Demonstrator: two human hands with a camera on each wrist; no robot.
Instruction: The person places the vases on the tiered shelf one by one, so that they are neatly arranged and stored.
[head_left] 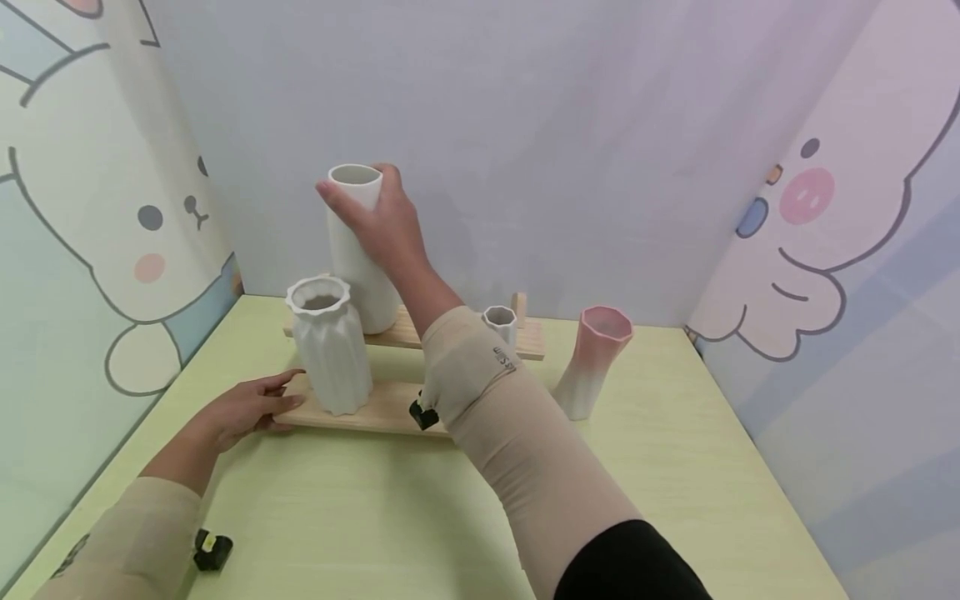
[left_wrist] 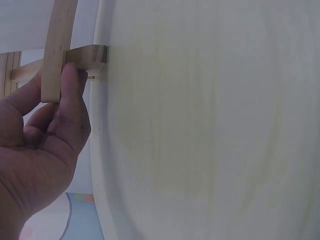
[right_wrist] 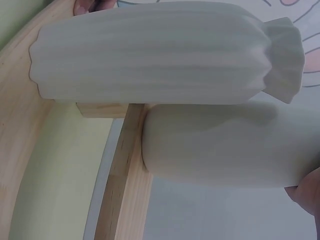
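Observation:
My right hand (head_left: 390,221) grips a tall smooth white vase (head_left: 360,279) near its rim, thumb on one side and fingers on the other. That vase's base meets the rear board of a two-level wooden stand (head_left: 397,404). In front of it, a ribbed white vase (head_left: 330,358) with a wavy rim stands on the lower board. My left hand (head_left: 247,407) pinches the left end of the lower board; in the left wrist view the thumb and fingers (left_wrist: 70,100) hold the wood (left_wrist: 52,65). The right wrist view shows both vases side by side, the smooth one (right_wrist: 225,150) behind.
A small white vase (head_left: 501,323) is partly hidden behind my right sleeve, near the rear board's right end. Right of the stand, a pink-and-white vase (head_left: 592,358) stands on the pale yellow table (head_left: 675,467). Printed cartoon panels and a plain backdrop (head_left: 525,150) border the table.

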